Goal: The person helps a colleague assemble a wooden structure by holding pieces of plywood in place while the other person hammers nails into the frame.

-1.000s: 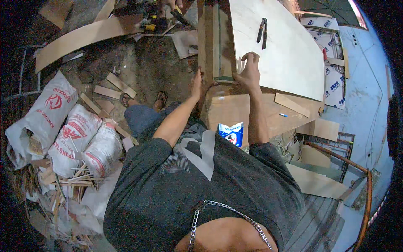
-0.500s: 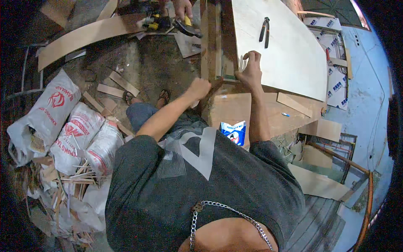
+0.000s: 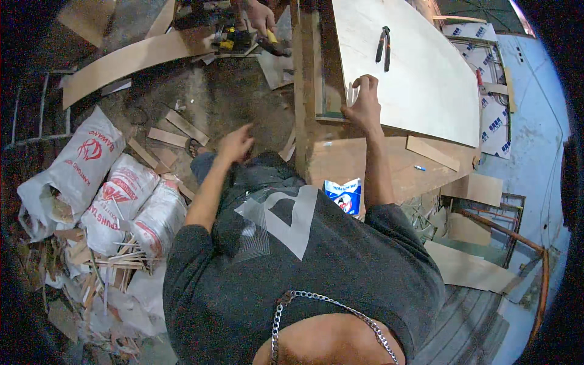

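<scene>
My left hand (image 3: 236,145) hangs over the floor beside the workbench, fingers apart and nothing seen in it. At the near left corner of a large white board (image 3: 420,79), my right hand (image 3: 366,104) rests with fingers bent and thumb apart from them, touching the edge. No held thing is visible there. Black-handled pincers (image 3: 383,48) lie on the board, beyond my right hand. Under the board's left side a wooden frame (image 3: 309,73) shows. A blue and white packet (image 3: 344,196) stands on the brown bench top (image 3: 334,159), close to my shirt.
At the top, another person's hand (image 3: 260,17) holds a yellow and black tool (image 3: 272,44). White sacks (image 3: 112,198) and wood scraps (image 3: 109,267) crowd the left floor. A long curved wooden strip (image 3: 137,61) lies far left. A small blue-capped marker (image 3: 420,168) and wood piece (image 3: 433,153) lie on the bench.
My left hand has moved left and down, away from the bench frame, and its fingers have spread. My right hand stays at the board's edge. The other person's hand has shifted slightly.
</scene>
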`<state>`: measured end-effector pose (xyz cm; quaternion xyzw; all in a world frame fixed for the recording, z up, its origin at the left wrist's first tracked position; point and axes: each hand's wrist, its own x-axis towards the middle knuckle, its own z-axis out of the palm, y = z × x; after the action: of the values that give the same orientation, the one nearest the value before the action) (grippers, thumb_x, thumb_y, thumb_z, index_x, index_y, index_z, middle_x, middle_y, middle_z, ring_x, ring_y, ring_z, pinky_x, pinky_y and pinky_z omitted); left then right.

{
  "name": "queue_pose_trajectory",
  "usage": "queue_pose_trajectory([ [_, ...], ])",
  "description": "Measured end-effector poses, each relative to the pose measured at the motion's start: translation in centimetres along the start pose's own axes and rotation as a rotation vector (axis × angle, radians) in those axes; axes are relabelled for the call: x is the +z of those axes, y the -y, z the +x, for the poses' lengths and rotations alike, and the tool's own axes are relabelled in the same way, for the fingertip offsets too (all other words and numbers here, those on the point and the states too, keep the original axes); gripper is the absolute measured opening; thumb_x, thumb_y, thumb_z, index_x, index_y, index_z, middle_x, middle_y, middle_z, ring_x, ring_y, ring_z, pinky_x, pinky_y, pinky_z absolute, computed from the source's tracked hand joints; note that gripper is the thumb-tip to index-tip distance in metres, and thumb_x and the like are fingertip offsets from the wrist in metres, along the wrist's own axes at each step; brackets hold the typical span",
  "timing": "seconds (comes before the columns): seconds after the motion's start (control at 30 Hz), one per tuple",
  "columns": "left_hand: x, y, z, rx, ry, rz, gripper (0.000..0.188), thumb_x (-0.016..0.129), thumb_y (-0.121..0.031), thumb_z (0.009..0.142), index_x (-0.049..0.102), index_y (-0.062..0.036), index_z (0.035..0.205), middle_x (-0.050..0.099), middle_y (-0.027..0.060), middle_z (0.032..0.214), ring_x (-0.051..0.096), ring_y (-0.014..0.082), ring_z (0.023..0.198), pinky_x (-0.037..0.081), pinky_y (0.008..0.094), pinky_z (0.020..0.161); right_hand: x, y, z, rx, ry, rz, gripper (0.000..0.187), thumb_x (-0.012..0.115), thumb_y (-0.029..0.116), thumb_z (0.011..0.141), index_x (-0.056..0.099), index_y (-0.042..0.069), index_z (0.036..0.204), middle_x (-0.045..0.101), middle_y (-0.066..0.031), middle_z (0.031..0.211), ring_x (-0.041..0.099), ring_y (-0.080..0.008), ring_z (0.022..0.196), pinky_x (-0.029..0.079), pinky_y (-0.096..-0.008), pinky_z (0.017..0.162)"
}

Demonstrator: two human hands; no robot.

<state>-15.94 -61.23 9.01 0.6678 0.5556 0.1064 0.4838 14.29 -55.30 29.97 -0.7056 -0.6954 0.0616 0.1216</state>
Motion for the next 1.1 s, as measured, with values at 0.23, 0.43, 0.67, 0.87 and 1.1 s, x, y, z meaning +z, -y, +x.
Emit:
queue_pose_trajectory([
  [0.23, 3.5, 30.5, -15.8, -0.788, -0.478, -0.249, 0.04, 0.061, -0.031, 0.079, 0.057, 0.0008, 0.104, 0.065, 0.0107, 0.077, 0.061, 0.0241, 0.065, 0.048, 0.0362, 0.06, 0.0, 0.7, 0.6, -0.043, 0.01, -0.017, 0.057, 0.073, 0.007, 0.051, 0.041, 0.008, 0.099, 0.039, -0.0135, 0.11, 0.046, -0.0331, 0.102, 0.049, -0.0414, 0.071],
  [0.43, 4.5, 33.3, -21.2, -1.004, -0.599, -0.698, 0.035, 0.067, -0.026, 0.078, 0.057, -0.0007, 0.1, 0.063, 0.0091, 0.073, 0.052, 0.0161, 0.048, 0.041, 0.0282, 0.04, 0.2, -0.6, 0.2, -0.069, -0.045, -0.028, 0.052, 0.074, 0.012, 0.058, 0.041, 0.006, 0.099, 0.039, -0.0149, 0.109, 0.047, -0.0339, 0.101, 0.049, -0.0407, 0.068],
  [0.67, 5.7, 40.3, -19.1, -0.665, -0.568, -0.883, 0.028, 0.063, -0.021, 0.083, 0.052, -0.0072, 0.104, 0.059, 0.0058, 0.077, 0.05, 0.0145, 0.049, 0.041, 0.0279, 0.04, 0.1, 0.4, 1.2, -0.123, -0.017, 0.046, 0.052, 0.075, 0.016, 0.061, 0.04, 0.005, 0.097, 0.039, -0.0155, 0.109, 0.045, -0.0349, 0.102, 0.046, -0.0415, 0.071],
  [0.87, 4.5, 32.2, -15.4, -0.651, -0.569, -1.255, 0.019, 0.062, -0.018, 0.082, 0.056, -0.007, 0.097, 0.057, 0.0045, 0.075, 0.054, 0.0154, 0.051, 0.043, 0.0299, 0.041, -1.9, 0.6, 0.5, -0.092, 0.047, -0.014, 0.056, 0.074, 0.011, 0.057, 0.038, 0.004, 0.099, 0.037, -0.0155, 0.109, 0.046, -0.0356, 0.101, 0.045, -0.0396, 0.076],
  [1.1, 6.0, 37.9, -14.1, -0.173, -0.941, -0.41, 0.023, 0.061, -0.021, 0.083, 0.058, -0.0048, 0.099, 0.06, 0.0052, 0.079, 0.058, 0.0167, 0.062, 0.044, 0.0283, 0.045, -1.7, 0.4, 2.1, -0.189, 0.119, 0.03, 0.054, 0.069, 0.006, 0.059, 0.038, 0.006, 0.104, 0.037, -0.0159, 0.11, 0.046, -0.0377, 0.102, 0.045, -0.041, 0.08],
])
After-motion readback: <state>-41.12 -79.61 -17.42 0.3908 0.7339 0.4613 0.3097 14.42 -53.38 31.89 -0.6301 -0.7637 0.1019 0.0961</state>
